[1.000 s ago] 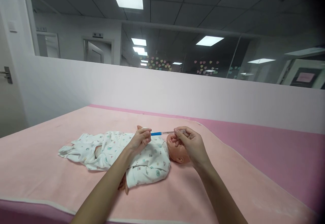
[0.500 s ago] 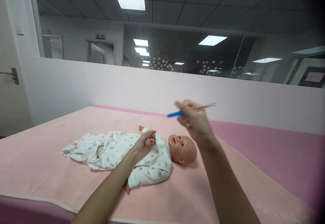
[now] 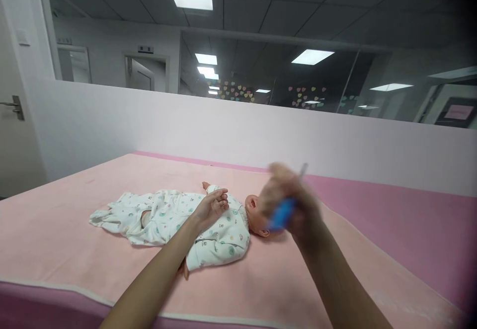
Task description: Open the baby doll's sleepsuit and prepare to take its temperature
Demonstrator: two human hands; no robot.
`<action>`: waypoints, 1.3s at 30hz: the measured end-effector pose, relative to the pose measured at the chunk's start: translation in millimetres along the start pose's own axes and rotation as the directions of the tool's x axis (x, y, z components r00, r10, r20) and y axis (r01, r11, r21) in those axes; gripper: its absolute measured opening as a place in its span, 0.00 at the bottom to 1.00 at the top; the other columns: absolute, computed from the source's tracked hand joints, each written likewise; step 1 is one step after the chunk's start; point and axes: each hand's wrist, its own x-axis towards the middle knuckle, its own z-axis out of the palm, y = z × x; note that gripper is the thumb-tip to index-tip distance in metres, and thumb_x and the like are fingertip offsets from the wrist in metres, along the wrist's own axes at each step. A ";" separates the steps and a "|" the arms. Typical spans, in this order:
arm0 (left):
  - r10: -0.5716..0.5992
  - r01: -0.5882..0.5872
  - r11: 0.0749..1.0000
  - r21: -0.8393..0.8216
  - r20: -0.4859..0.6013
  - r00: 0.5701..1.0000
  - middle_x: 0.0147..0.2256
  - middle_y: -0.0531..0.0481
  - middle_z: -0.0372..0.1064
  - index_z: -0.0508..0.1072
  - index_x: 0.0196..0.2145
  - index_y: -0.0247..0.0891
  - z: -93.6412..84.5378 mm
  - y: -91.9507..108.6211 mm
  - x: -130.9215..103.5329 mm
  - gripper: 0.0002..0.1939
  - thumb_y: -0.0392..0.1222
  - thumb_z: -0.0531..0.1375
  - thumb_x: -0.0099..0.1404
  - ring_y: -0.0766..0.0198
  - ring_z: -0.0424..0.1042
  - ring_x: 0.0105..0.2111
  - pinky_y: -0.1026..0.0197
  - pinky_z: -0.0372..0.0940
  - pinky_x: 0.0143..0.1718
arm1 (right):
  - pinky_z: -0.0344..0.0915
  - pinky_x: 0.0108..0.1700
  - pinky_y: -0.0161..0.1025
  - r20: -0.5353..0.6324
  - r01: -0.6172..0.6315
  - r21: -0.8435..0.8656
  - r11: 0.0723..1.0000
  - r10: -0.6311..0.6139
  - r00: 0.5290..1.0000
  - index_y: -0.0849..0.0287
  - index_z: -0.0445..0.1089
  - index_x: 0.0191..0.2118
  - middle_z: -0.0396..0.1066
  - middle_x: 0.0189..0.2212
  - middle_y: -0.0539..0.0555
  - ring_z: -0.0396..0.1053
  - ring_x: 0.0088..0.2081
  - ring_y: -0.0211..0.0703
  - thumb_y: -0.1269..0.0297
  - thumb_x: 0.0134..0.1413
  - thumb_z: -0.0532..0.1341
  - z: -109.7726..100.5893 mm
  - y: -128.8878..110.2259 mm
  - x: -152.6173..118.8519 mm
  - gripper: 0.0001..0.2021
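A baby doll [image 3: 208,229] in a white patterned sleepsuit lies on its back on the pink blanket [image 3: 74,239], head to the right. My left hand [image 3: 210,205] rests on the doll's chest, fingers loosely curled, holding nothing. My right hand [image 3: 294,205] is blurred in front of the doll's head and grips a thin thermometer [image 3: 283,212] with a blue end; its clear tip points up and to the right. The doll's face is mostly hidden behind that hand.
The blanket covers a darker pink padded table [image 3: 410,229] against a white half wall [image 3: 261,130] with a glass window above. A door with a handle [image 3: 13,106] stands at the far left.
My left hand let go of the thermometer and settled on the doll's chest. My right hand swung the thermometer up above the doll, then down in front of its head.
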 end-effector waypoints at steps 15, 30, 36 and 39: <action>0.181 -0.336 -0.146 0.930 0.359 0.916 0.36 0.48 0.70 0.74 0.34 0.41 2.0 -14.1 -1.1 0.11 0.46 0.57 0.55 0.60 0.65 0.38 0.59 0.54 0.42 | 0.37 0.21 0.32 0.303 0.003 -0.849 0.528 0.482 0.822 0.59 0.63 0.30 0.66 0.20 0.49 0.63 0.21 0.36 0.82 0.41 0.51 7.3 108.8 -132.4 0.12; 0.187 -0.359 0.079 0.930 0.340 0.922 0.33 0.50 0.73 0.75 0.33 0.39 1.9 -8.7 -4.9 0.10 0.38 0.55 0.55 0.64 0.68 0.33 0.64 0.60 0.36 | 0.56 0.26 0.32 0.210 -0.114 -0.661 0.742 0.328 0.921 0.56 0.65 0.38 0.68 0.28 0.52 0.65 0.26 0.37 0.68 0.55 0.45 48.4 90.2 -61.7 0.13; 0.153 -0.325 0.099 0.940 0.309 0.939 0.19 0.54 0.64 0.72 0.23 0.31 -7.6 -3.2 2.4 0.09 0.29 0.52 0.49 0.72 0.58 0.21 0.69 0.53 0.24 | 0.60 0.47 0.40 -0.010 0.031 -0.460 0.888 -0.040 0.999 0.63 0.63 0.45 0.62 0.48 0.59 0.61 0.47 0.44 0.75 0.53 0.43 115.7 123.0 -50.5 0.17; 0.121 -0.348 0.195 0.917 0.330 0.936 0.23 0.52 0.67 0.72 0.26 0.32 -7.1 -1.5 3.1 0.10 0.30 0.51 0.51 0.69 0.62 0.25 0.68 0.57 0.28 | 0.60 0.49 0.42 -0.053 0.031 -0.398 0.917 -0.057 0.997 0.63 0.62 0.46 0.61 0.48 0.59 0.59 0.49 0.45 0.74 0.53 0.44 122.8 135.1 -62.3 0.17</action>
